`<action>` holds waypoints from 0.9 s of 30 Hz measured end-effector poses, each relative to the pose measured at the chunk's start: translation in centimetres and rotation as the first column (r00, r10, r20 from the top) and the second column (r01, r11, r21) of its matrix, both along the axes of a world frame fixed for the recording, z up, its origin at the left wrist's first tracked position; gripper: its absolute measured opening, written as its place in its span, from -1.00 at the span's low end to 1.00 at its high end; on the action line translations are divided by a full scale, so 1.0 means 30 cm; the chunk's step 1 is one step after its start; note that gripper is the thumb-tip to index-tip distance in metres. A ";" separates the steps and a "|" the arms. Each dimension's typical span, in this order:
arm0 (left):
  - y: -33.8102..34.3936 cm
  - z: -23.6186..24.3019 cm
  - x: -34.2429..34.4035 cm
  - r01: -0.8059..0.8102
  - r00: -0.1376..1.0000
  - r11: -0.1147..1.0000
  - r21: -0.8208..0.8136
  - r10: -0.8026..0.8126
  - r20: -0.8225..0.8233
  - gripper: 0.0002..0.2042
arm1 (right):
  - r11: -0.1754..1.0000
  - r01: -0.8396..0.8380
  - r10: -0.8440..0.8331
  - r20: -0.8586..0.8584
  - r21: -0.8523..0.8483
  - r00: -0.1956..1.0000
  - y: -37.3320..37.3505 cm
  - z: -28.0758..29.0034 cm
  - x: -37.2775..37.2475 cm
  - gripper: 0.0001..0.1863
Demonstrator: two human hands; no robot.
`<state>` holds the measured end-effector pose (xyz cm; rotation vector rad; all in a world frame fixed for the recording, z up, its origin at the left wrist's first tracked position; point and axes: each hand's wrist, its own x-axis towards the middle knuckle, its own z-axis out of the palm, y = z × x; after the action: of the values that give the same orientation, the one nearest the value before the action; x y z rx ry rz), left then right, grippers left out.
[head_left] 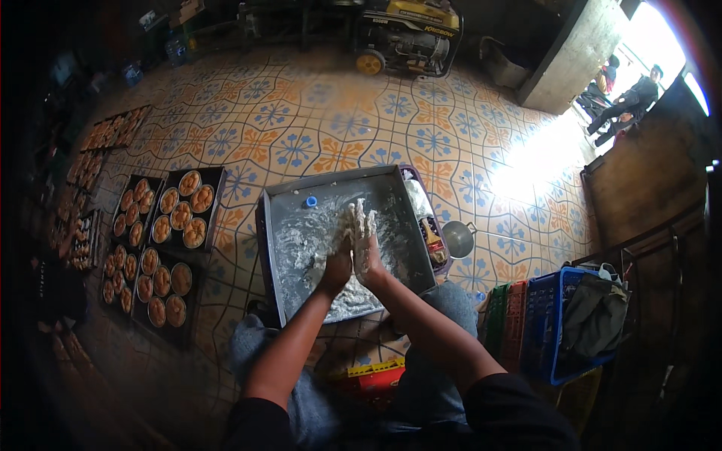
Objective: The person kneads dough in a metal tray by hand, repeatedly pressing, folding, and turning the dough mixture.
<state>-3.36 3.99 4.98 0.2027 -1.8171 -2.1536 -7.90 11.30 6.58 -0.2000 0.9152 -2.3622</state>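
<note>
Over a large square metal tray [331, 177], my left hand [338, 263] and my right hand [368, 255] face each other palm to palm, close together or touching. Their fingers stretch away from me, and thick white paste coats them, most plainly on the right. I see no object held in either one. Beneath and around them, a pale wet mixture [297, 252] is smeared and clumped across the tray's bottom. A small blue cap-like piece [311, 201] lies near the far left inside the tray.
Black trays [218, 203] of round golden pastries cover the floor at left. Beside my tray are a purple crate [445, 267] and metal pot [459, 239]. Blue [543, 323] and red crates stand at right. A generator [410, 37] stands far back; people [632, 98] sit by the doorway.
</note>
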 end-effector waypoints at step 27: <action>0.015 0.174 0.080 0.123 0.991 0.674 0.728 -0.040 -0.130 -0.27 | 0.701 0.548 0.279 -0.883 0.456 0.378 0.002 0.117 0.038 -0.33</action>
<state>-0.95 4.44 10.20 0.1780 -0.8015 -2.7935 -6.76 11.36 10.10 -1.2808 2.4166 -1.6367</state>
